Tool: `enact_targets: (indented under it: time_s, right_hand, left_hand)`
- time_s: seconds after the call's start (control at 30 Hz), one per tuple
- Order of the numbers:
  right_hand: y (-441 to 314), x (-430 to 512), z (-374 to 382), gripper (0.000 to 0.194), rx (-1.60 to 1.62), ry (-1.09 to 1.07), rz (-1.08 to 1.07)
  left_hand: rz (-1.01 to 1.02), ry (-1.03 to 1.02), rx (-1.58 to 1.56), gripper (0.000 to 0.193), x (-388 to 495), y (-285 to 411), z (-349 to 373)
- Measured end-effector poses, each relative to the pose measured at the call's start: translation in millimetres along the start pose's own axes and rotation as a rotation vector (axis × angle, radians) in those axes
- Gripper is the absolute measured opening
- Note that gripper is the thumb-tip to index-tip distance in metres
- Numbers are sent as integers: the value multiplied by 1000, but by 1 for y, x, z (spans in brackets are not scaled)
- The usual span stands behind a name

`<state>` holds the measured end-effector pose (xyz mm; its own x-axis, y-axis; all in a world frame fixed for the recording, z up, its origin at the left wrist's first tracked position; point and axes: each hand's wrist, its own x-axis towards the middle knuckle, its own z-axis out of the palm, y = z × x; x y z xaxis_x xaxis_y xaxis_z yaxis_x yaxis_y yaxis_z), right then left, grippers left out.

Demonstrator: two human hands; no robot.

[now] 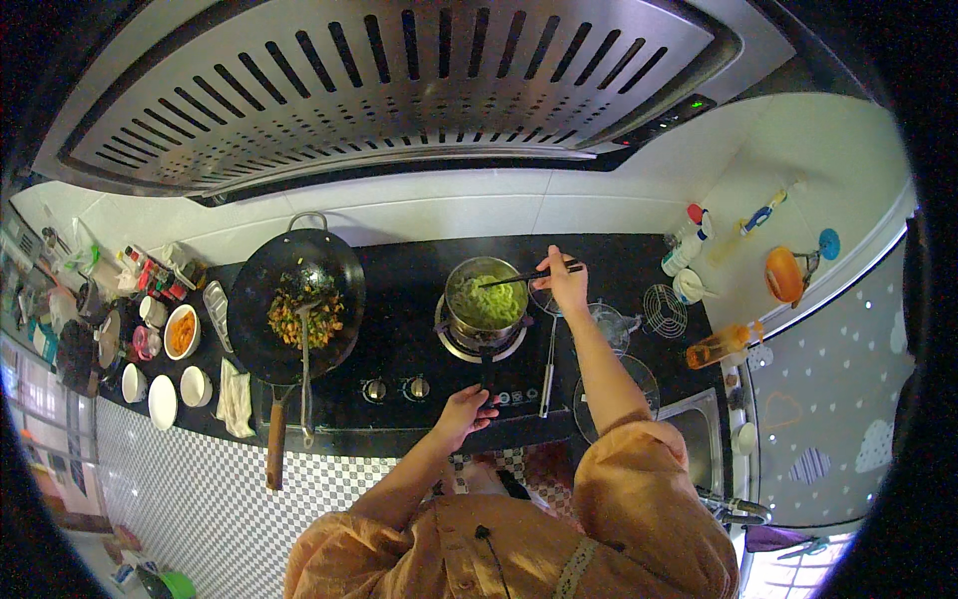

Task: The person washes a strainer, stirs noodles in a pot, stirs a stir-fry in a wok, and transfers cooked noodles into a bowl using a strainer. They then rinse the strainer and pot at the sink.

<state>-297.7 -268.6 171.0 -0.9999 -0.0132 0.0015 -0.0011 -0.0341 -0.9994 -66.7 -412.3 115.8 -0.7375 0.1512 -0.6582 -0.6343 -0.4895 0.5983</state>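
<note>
A steel saucepan (pixel 483 337) stands on the right burner (pixel 447 350) of the black hob. Green noodles or leafy strands (pixel 494 301) fill its middle. My left hand (pixel 465 412) grips the pan's dark handle (pixel 486 367), which points toward me. Above the pan's right side, my right hand (pixel 563 278) holds dark chopsticks (pixel 524 276), their tips down at the green food. Close by on the right lies a long-handled strainer (pixel 550 359), its basket partly hidden behind my right hand.
On the left burner sits a wok (pixel 251 322) of chopped food with a metal spatula (pixel 305 374) in it. Bowls, including one with orange food (pixel 180 333), stand farther left. Glass lids (pixel 636 374), a wire rack (pixel 664 311) and a sink (pixel 700 442) are at right. A range hood (pixel 419 97) hangs overhead.
</note>
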Motion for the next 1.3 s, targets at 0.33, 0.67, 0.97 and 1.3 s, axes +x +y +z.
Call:
enact_targets:
  time_s: [0.33, 0.67, 0.97, 1.3]
  right_hand:
    - [-8, -1, -15, 40, 35, -65, 36]
    - [-23, -19, -1, 32, -392, -170, -201]
    - [2, -17, 17, 31, -549, -214, -433]
    - [-1, -31, 24, 24, -660, -238, -583]
  left_hand:
    - [1, -4, 16, 19, 1, 0, 0]
    - [-7, 34, 43, 30, 1, -2, 0]
    - [6, 4, 17, 23, 2, -2, 0]
    - [17, -2, -14, 29, 0, -2, -1]
